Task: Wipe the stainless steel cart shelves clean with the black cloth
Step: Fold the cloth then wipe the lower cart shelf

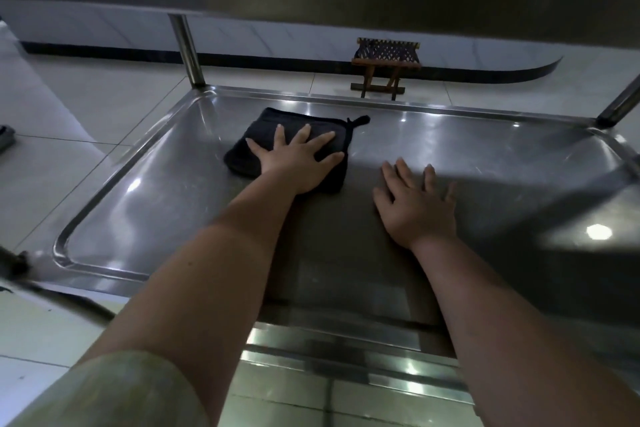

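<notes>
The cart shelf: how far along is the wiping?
Done: cannot tell; the shelf shows no wipe marks. In hand: the left hand presses the black cloth flat near the far edge; the right hand rests on bare steel. Left: likely most of this shelf.

We are reaching both bare arms forward and down. Our left arm (pixel 207 270) is stretching out nearly straight, and the left grip (pixel 298 159) is lying palm down with its fingers (pixel 322 140) spread wide and straight. Our right arm (pixel 502 305) is angling inward, and the right grip (pixel 415 204) is resting flat, palm down, fingers (pixel 403 172) straight and slightly parted, nearer to us than the left grip and apart from it.
</notes>
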Available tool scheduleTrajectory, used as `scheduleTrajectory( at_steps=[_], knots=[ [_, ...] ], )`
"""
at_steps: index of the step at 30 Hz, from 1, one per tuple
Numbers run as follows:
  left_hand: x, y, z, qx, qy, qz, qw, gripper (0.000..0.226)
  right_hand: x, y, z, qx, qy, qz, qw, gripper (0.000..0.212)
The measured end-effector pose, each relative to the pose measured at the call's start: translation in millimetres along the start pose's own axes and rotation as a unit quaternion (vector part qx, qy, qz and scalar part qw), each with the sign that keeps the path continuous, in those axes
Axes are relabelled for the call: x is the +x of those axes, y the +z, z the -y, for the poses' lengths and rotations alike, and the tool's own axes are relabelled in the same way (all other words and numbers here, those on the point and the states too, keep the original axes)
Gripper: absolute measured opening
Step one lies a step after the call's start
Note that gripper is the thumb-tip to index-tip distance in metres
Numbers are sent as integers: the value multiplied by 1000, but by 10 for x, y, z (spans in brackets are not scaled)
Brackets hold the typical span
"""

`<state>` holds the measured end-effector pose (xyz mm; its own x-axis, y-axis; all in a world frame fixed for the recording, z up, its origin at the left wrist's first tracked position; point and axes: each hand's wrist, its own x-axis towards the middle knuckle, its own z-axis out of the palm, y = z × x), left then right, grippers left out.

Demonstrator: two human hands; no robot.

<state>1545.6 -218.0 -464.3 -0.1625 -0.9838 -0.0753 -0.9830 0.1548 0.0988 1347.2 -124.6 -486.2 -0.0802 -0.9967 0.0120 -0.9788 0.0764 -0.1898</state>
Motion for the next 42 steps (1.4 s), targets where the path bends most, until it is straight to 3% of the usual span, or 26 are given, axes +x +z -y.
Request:
scheduleTrajectory(
  at_steps=[4, 7, 11, 16, 19, 29, 32, 38, 42],
  knots=[
    [-22, -123, 909, -8, -74, 9, 997, 62, 4, 29, 25, -10, 4, -5, 1000, 59],
    [-63, -127, 1112, 5, -108, 13, 994, 61, 7, 40, 77, -20, 0, -6, 1000, 62],
    [-128, -58, 740, 0, -87, 2, 996, 62, -4, 33, 91, -32, 3, -5, 999, 63],
    [-349, 97, -213, 15, -19, 11, 1000, 66, -19, 7, 82, -23, 6, 8, 1000, 60],
    [-473, 121, -314, 2, -12, -5, 1000, 67, -36, -20, 56, -19, 1, 13, 1000, 59],
    [-668, -41, 1063, -23, -141, -6, 990, 68, -75, -12, 97, -17, -5, 10, 1000, 60],
    [-711, 7, 822, -27, -134, -17, 991, 66, -107, 6, 131, -24, -4, 7, 1000, 60],
    [-802, 138, -339, 4, -13, -15, 1000, 63, -94, -4, 122, -20, 2, 17, 1000, 59],
    [-856, 154, -266, -4, -12, -36, 999, 64, -70, -8, 86, -15, -1, 22, 1000, 59]
  ],
)
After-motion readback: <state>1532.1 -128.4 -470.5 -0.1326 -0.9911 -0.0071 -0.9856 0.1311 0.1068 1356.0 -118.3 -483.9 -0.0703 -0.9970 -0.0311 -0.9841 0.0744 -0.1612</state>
